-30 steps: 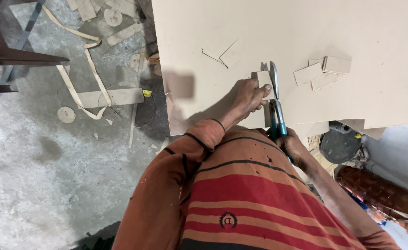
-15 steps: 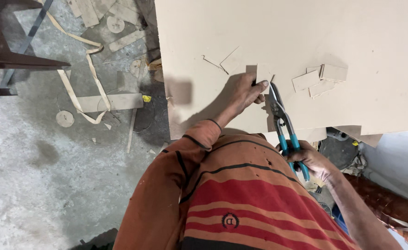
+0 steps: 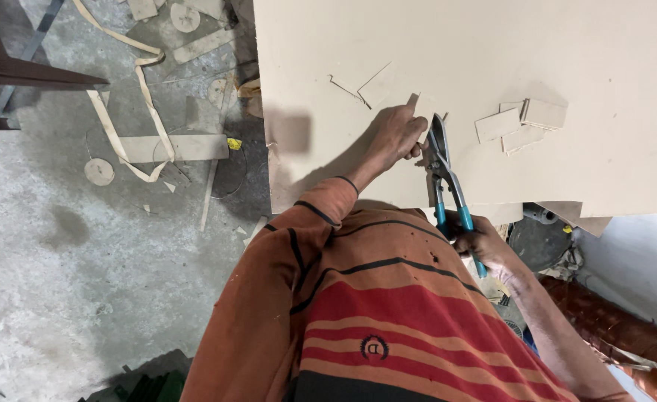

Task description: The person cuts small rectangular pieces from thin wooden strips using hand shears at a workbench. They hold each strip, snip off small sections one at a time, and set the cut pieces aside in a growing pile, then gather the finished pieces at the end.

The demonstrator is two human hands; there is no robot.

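— Beige, flat and broad: that pale sheet of board (image 3: 492, 59) fills the upper right of the view, lying on a bench with its near edge toward the person. What do the hands hold?

— The left hand (image 3: 393, 134) rests on the sheet and pinches a small beige offcut piece (image 3: 420, 106) between thumb and fingers, closed on it. The right hand (image 3: 481, 242) is wrapped around the blue handles of the long metal snips (image 3: 442, 160), fingers curled tight; the blades look nearly closed, though I cannot tell for sure.

— Which way do the snips run?

— Their long axis goes from the right hand, off the near edge of the sheet, up and slightly left to the blade tips, which lie just beside the pinched piece, on its right. The left hand is the nearer one to that piece; the right sits back at the handles.

— Anything else on the sheet?

— A small stack of cut beige rectangles (image 3: 522, 123) lies to the right of the blades, apart from them, and a thin cut outline shows above the left hand.

— Any containers?

— None that I can make out. On the grey concrete floor (image 3: 83, 260) to the left lie curled beige strips (image 3: 120, 119), round offcuts and flat scraps.
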